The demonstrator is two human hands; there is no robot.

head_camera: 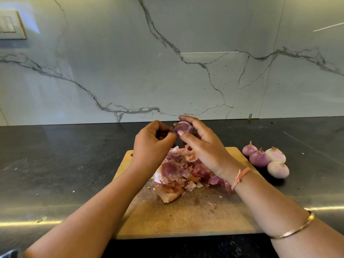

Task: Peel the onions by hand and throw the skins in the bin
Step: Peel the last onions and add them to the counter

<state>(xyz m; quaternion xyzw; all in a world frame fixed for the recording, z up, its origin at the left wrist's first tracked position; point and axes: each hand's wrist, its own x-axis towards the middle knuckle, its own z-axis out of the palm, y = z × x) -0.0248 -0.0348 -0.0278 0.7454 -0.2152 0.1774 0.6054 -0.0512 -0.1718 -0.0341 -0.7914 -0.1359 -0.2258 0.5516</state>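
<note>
Head view is showing a dark countertop (55, 164) and a wooden cutting board (186, 220) that is lying on it in front of the person. Both hands are staying in the air above the far edge of the board, close together.

The right hand (202, 144) is holding an onion (184, 127): its fingers are curling over the top and its thumb is pressing from below. The left hand (150, 144) is also curled, and its thumb and fingers are pinching a skin flap (173, 129) at the left side of the same onion. So the onion is sitting between the two hands, gripped by the right one.

Under the hands, a heap of skins (178, 172), purple, pink and brown, is lying on the middle of the board. Four peeled onions (268, 161) are resting on the countertop just beside the right edge of the board, touching one another.

The held onion is looking pale purple and shiny, with a dry brown bit at its tip.
</note>
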